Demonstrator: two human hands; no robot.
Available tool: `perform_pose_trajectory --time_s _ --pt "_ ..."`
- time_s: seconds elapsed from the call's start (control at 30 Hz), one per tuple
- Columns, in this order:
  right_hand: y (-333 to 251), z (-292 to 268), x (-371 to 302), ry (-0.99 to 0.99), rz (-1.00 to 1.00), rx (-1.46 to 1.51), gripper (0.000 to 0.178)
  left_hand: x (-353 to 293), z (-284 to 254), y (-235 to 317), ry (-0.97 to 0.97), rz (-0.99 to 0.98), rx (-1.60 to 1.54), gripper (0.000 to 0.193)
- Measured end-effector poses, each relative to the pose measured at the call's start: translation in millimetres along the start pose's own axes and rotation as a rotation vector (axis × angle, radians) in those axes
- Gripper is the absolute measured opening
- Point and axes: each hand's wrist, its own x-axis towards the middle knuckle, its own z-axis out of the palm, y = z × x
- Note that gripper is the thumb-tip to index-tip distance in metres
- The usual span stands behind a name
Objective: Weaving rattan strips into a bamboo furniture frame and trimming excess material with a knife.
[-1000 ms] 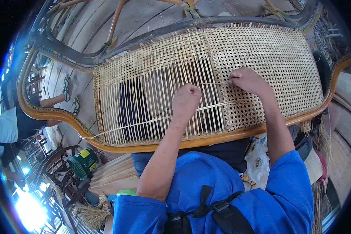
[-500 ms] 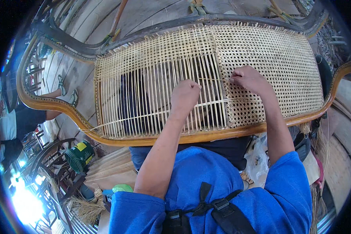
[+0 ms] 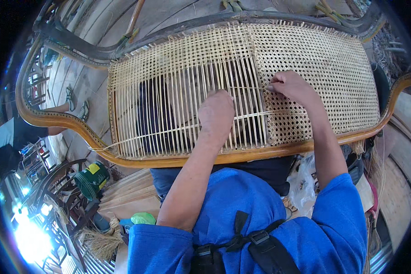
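A wooden bench frame with a caned panel lies across my lap. Its right part is a dense cane mesh (image 3: 324, 77); the left part has upright cane strands (image 3: 157, 114) with woven rows along the top. A thin cane strand (image 3: 249, 87) runs sideways between my hands. My right hand (image 3: 293, 86) pinches its right end beside the mesh border. My left hand (image 3: 216, 112) is closed over the upright strands near the strand's left end, fingertips partly hidden. Below, a pale crosswise strand (image 3: 169, 131) slants from the left rail across the uprights, passing behind my left hand.
The curved wooden rail (image 3: 169, 162) runs along the near side. At left are a green and yellow bag (image 3: 92, 180), a bundle of fibre (image 3: 100, 242) and a person's sandalled foot (image 3: 83, 111). A clear plastic bag (image 3: 302, 185) lies under my right arm.
My left hand has turned slightly, its fingers now lower against the upright strands. The right hand has shifted a little, still pinching. The whole view has shifted slightly.
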Motion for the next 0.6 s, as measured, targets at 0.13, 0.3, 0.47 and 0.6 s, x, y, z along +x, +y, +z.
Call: perform_pose_trajectory --time_s 0.13,0.3,0.47,0.6 --pt "4 -1 0 -0.098 0.022 0.032 0.020 9 1 -7 -0.079 -0.056 -0.090 0.021" --pt "14 2 3 -0.057 -0.025 0.020 0.021 13 -3 -13 -0.166 -0.164 -0.429 0.022" --pt "-18 14 1 -0.008 0.059 -0.215 0.025 3 -4 -14 0.074 0.074 -0.214 0.020" --pt "-7 10 0 0.067 -0.072 -0.264 0.024 -1 -3 -6 -0.036 0.060 0.094 0.020"
